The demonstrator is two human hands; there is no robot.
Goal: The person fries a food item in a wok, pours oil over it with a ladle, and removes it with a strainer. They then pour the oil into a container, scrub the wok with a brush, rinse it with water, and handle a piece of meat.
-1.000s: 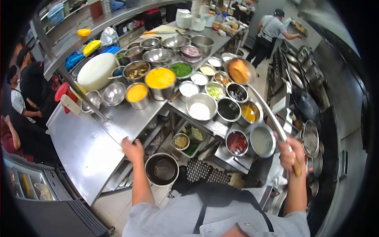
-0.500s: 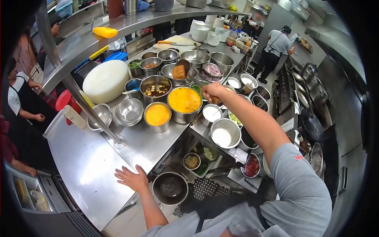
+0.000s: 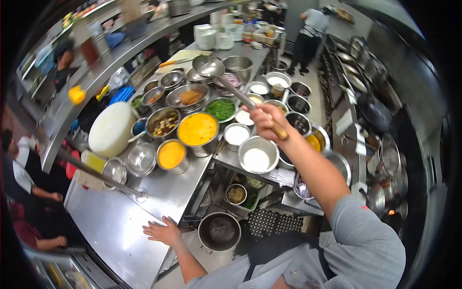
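My right hand [image 3: 269, 123] is closed around the wooden-ended handle of a metal ladle [image 3: 208, 66]. The ladle's bowl hangs over the far containers and looks bare inside. Just nearer is a metal bowl [image 3: 174, 98] with orange-brown food [image 3: 191, 96] in it. Chopped greens [image 3: 220, 109] and a pot of yellow liquid [image 3: 197, 129] lie below and left of the handle. My left hand [image 3: 163, 231] rests flat, fingers spread, on the steel counter [image 3: 115, 226] near its edge.
A dark pan [image 3: 219, 231] sits low beside the counter. A metal post [image 3: 103, 178] and overhead shelf [image 3: 103, 60] stand left. A large white round block [image 3: 111, 129] lies under the shelf. Co-workers [image 3: 310, 38] stand at the back and left; stove [image 3: 337, 72] right.
The ladle has swung up and away from the metal bowl. Orange-brown food seen at the ladle before now lies in that bowl. The view has shifted; my left hand stays on the counter.
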